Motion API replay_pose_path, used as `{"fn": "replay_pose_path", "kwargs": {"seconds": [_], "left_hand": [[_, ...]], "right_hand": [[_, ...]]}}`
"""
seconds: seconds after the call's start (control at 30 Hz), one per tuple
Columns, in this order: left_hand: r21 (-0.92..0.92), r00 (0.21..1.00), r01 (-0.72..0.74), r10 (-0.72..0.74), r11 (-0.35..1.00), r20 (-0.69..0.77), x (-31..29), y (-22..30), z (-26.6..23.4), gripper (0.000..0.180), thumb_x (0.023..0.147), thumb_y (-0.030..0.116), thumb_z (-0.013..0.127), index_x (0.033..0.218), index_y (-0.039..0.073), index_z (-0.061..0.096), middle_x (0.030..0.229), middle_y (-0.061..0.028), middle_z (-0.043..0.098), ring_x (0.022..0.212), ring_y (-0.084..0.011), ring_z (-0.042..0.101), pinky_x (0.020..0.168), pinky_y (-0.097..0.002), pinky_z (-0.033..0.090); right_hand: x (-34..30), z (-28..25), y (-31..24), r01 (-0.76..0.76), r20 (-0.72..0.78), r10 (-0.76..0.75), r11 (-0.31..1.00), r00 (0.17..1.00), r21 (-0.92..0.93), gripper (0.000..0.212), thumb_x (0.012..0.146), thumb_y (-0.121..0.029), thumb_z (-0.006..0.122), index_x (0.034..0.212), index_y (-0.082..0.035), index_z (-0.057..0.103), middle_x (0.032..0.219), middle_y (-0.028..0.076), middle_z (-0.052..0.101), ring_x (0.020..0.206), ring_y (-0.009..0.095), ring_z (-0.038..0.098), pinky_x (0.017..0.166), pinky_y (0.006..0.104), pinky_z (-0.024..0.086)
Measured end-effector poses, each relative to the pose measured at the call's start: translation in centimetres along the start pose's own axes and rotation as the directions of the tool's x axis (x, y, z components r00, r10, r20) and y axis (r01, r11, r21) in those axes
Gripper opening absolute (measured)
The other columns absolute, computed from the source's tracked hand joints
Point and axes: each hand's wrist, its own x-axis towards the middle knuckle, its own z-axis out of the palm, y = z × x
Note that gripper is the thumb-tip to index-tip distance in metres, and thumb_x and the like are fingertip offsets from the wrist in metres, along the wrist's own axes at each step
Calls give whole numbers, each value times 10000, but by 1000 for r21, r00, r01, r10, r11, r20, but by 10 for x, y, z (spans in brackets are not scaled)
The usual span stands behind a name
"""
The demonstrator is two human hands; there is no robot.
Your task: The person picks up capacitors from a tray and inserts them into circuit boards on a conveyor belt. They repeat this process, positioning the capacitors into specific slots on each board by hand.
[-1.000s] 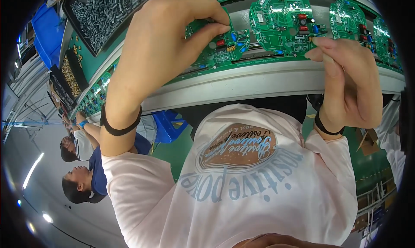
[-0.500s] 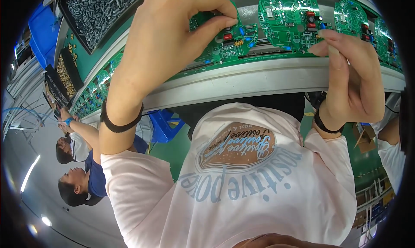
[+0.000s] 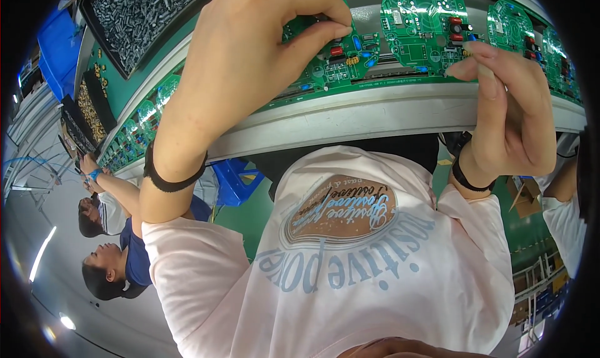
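My left hand (image 3: 247,64) bends over a green circuit board (image 3: 337,75), thumb and forefinger pinched together just above its parts. Whatever sits between those fingertips is hidden or too small to name. The board carries red, blue and yellow-banded components, and my hand covers its left part. To the right lies another green circuit board (image 3: 406,42) with red and blue parts. At its lower right corner is my right hand (image 3: 515,111), palm turned partly up, the fingertips drawn together in a pinch. I cannot make out anything in that pinch.
The boards stand in a row along a pale metal rail (image 3: 350,111). A black tray of small grey parts (image 3: 140,20) is at the far left, beside a box of tan parts (image 3: 92,105) and blue bins (image 3: 56,52). Co-workers (image 3: 128,252) work at the left; a blue stool (image 3: 234,182) stands below.
The boards have shifted slightly to the right along the rail. My left hand has moved a little right with its board, still pinched. My right hand has hardly moved.
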Motion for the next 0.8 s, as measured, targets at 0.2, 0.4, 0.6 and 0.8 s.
{"fn": "replay_pose_path", "kwargs": {"seconds": [0.2,0.4,0.6,0.8], "left_hand": [[42,1000,-14,14,999,3,3,1,1,114,805,-5,775,904,11,722,822,-128,703,747,-300,670,675,-362,534],[-84,760,-618,567,781,-318,18,-44,31,117,797,9,758,903,19,710,820,-132,697,748,-318,669,666,-373,536],[9,652,-720,680,694,-334,24,-42,29,105,790,40,737,883,30,690,813,-107,690,747,-319,671,651,-386,540],[99,648,-704,693,704,-316,21,-33,27,105,781,60,734,863,38,672,799,-84,681,746,-307,679,624,-392,538]], "right_hand": [[0,0,1,-2,-5,2,1000,1000,3,199,924,156,583,1102,153,672,1007,271,723,716,262,706,665,294,560],[0,1,1,1,-13,-1,1000,1000,6,196,927,157,583,1102,155,672,1009,272,724,715,260,708,666,292,561],[0,1,2,-3,-19,3,1000,1000,2,193,931,157,582,1102,156,673,1011,273,725,714,258,710,668,290,562],[1,2,2,0,-22,0,1000,1000,-1,191,934,158,582,1101,157,674,1013,274,726,713,256,711,669,288,563]]}}
